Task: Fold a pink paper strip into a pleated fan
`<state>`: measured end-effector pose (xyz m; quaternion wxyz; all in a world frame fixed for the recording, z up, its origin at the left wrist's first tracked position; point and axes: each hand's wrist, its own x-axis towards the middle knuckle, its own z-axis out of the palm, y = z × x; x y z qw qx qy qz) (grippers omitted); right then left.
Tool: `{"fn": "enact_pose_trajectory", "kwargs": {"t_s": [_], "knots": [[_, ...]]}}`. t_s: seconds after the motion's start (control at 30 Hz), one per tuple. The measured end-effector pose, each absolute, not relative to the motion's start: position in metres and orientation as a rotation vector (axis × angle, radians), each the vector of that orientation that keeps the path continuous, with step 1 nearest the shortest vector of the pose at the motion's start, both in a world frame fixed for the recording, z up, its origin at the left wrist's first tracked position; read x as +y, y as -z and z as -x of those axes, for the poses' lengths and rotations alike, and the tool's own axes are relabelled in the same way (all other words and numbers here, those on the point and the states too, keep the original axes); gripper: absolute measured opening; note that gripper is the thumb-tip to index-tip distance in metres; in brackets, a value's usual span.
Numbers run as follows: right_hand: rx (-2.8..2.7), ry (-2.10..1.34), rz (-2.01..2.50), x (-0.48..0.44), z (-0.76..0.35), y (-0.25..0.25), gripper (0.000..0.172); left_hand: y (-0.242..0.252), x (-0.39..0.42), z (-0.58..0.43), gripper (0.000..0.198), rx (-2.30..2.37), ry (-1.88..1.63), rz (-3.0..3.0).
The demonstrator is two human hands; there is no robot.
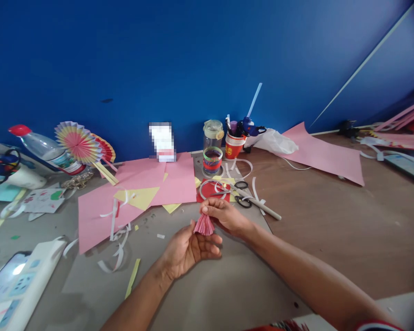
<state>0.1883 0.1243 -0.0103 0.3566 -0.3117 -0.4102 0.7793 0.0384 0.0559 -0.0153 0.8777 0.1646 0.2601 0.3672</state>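
Note:
A small pink pleated paper fan (204,225) hangs with its folds spread downward. My right hand (224,214) pinches its narrow top end between thumb and fingers. Beneath and to the left, my left hand (189,248) is cupped palm up, its fingers apart and its thumb tip at the fan's left edge. Just beyond the hands lie scissors (242,201) with black handles and a rolled paper stick (262,206). Red paper (203,193) lies there too, partly under a ring of tape.
Large pink sheets (179,184) and yellow scraps (141,197) cover the back left. A clear bottle (213,133) and a red cup of pens (233,146) stand by the blue wall. Finished paper fans (77,142) lean at left. A power strip (37,276) lies front left.

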Motion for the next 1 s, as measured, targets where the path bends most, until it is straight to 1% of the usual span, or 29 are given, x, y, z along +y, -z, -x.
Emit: {"fn": "enact_pose_trajectory", "kwargs": {"t_s": [0.1, 0.33, 0.37, 0.53, 0.63, 0.77, 0.87, 0.93, 1.0], "knots": [[-1.088, -2.001, 0.806, 0.126, -0.190, 0.010, 0.036, 0.018, 0.061, -0.034, 0.059, 0.496, -0.748, -0.286], [-1.194, -1.989, 0.740, 0.126, -0.190, 0.010, 0.037, 0.016, 0.066, -0.027, 0.067, 0.393, -0.727, -0.227], [-1.212, -1.992, 0.733, 0.126, -0.190, 0.011, 0.037, 0.016, 0.065, -0.027, 0.064, 0.405, -0.723, -0.232], [-1.278, -2.040, 0.687, 0.123, -0.189, 0.012, 0.037, 0.013, 0.059, -0.034, 0.037, 0.481, -0.733, -0.301], [-1.319, -2.017, 0.721, 0.122, -0.188, 0.012, 0.037, 0.010, 0.056, -0.039, 0.030, 0.520, -0.743, -0.345], [-1.406, -1.964, 0.775, 0.122, -0.188, 0.014, 0.036, 0.007, 0.054, -0.042, 0.032, 0.584, -0.782, -0.409], [-1.409, -1.952, 0.782, 0.123, -0.187, 0.015, 0.036, 0.007, 0.054, -0.043, 0.028, 0.664, -0.825, -0.509], [-1.382, -1.943, 0.789, 0.123, -0.187, 0.014, 0.037, 0.007, 0.054, -0.044, 0.026, 0.697, -0.816, -0.564], [-1.372, -1.924, 0.782, 0.123, -0.187, 0.013, 0.039, 0.008, 0.053, -0.045, 0.028, 0.702, -0.776, -0.597]]}}
